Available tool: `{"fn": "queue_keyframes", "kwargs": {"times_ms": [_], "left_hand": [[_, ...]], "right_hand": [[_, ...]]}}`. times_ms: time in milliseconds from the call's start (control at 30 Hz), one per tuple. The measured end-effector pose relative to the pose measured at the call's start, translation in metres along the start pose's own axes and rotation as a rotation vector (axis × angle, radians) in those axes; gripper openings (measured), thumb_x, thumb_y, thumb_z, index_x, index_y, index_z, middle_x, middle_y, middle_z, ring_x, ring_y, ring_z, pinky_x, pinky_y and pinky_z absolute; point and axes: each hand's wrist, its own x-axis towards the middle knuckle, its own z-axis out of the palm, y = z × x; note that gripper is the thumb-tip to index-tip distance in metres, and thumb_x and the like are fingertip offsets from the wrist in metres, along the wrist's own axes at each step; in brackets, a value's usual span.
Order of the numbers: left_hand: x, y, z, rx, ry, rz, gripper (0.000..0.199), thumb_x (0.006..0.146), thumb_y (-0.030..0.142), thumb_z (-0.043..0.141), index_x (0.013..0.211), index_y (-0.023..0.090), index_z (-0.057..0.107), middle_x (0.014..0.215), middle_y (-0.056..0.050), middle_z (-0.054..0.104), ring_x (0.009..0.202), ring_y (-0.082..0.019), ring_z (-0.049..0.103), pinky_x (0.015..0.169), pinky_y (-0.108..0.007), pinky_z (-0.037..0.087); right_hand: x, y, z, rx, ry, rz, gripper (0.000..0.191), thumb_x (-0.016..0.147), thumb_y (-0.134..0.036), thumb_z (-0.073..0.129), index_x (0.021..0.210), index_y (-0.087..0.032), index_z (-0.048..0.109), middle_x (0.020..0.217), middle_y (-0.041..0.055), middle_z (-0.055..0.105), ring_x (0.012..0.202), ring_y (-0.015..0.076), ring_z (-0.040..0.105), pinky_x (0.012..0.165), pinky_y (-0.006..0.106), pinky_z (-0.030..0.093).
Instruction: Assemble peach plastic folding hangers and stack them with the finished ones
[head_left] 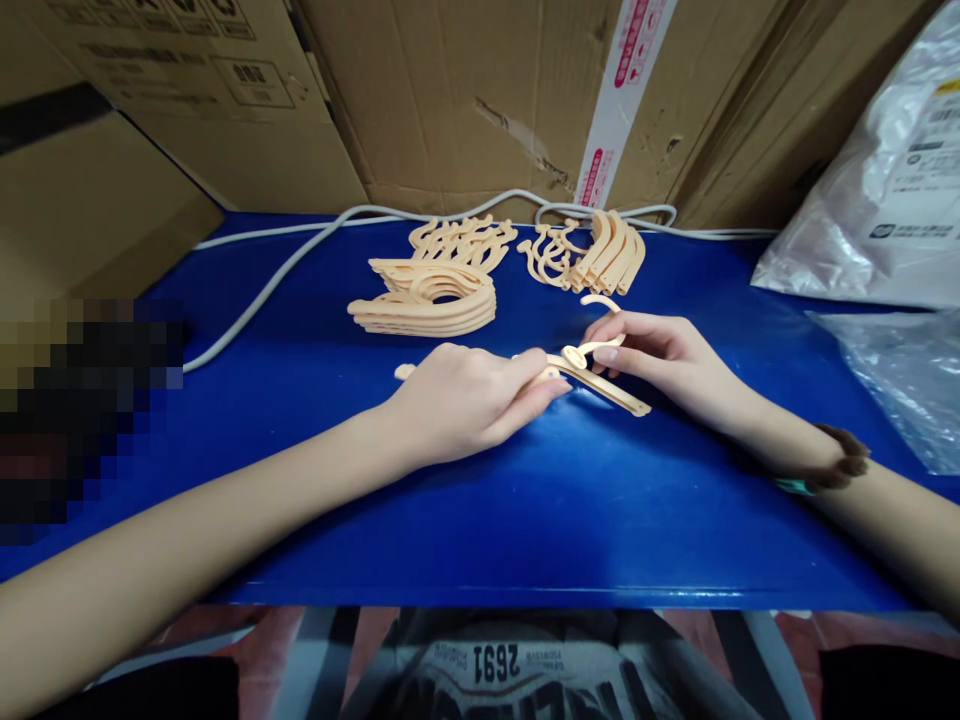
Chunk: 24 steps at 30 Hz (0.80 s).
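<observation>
Blue table here, pretty glossy, and I'm using the long peach bar held over it as the landmark. Nearest thing, on the near side of the bar and below the table edge, is a printed grey shirt.

Left hand is closed over the bar's left part, thumb and fingers pinched tight. Another rounded tip pokes out on the far left of the bar; can't tell if it's the same part. Right hand is just beyond the bar's right half, with a hook pinched between thumb and fingers. Its flat round end sits right over the bar, though whether they touch I can't say.

For what it's worth, I'd keep that left pinch close to the round end so the bar can't twist, and hold the hook low on its stem. Go gently too, the plastic looks thin.

Clear bag lies well right of the bar, with a fuller plastic bag behind it. Beyond the bar to its left: stacked curved arms, then wavy pieces. Straight beyond the bar: small hooks beside a row of bent bars. Farthest from the bar, a white cable and cardboard boxes.
</observation>
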Motion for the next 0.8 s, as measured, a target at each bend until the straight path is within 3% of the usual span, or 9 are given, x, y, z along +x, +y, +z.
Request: {"fn": "queue_keyframes", "kwargs": {"times_ms": [233, 467, 800], "left_hand": [[0.001, -0.009, 0.006, 0.033, -0.006, 0.116, 0.037, 0.104, 0.037, 0.035, 0.088, 0.017, 0.062, 0.071, -0.001, 0.070, 0.060, -0.016, 0.065, 0.051, -0.026, 0.027], [0.003, -0.013, 0.010, 0.113, -0.076, 0.145, 0.025, 0.098, 0.030, 0.036, 0.091, 0.017, 0.056, 0.067, 0.000, 0.064, 0.055, -0.015, 0.059, 0.049, -0.027, 0.027], [0.004, -0.010, 0.011, 0.151, -0.030, 0.178, 0.030, 0.104, 0.033, 0.031, 0.091, 0.017, 0.053, 0.070, -0.001, 0.064, 0.058, -0.016, 0.061, 0.050, -0.026, 0.030]], "right_hand": [[-0.001, 0.000, 0.000, -0.022, -0.022, 0.003, 0.023, 0.086, -0.042, 0.071, 0.086, -0.020, 0.070, 0.089, 0.0013, 0.066, 0.080, 0.0141, 0.058, 0.070, 0.026, 0.045], [-0.001, 0.000, 0.001, -0.027, -0.034, 0.007, 0.023, 0.085, -0.043, 0.071, 0.086, -0.020, 0.069, 0.090, 0.0007, 0.064, 0.078, 0.0133, 0.056, 0.069, 0.026, 0.043], [-0.002, -0.001, 0.000, -0.046, -0.059, 0.000, 0.024, 0.087, -0.044, 0.069, 0.085, -0.020, 0.069, 0.087, 0.0007, 0.065, 0.079, 0.0149, 0.057, 0.070, 0.028, 0.043]]}}
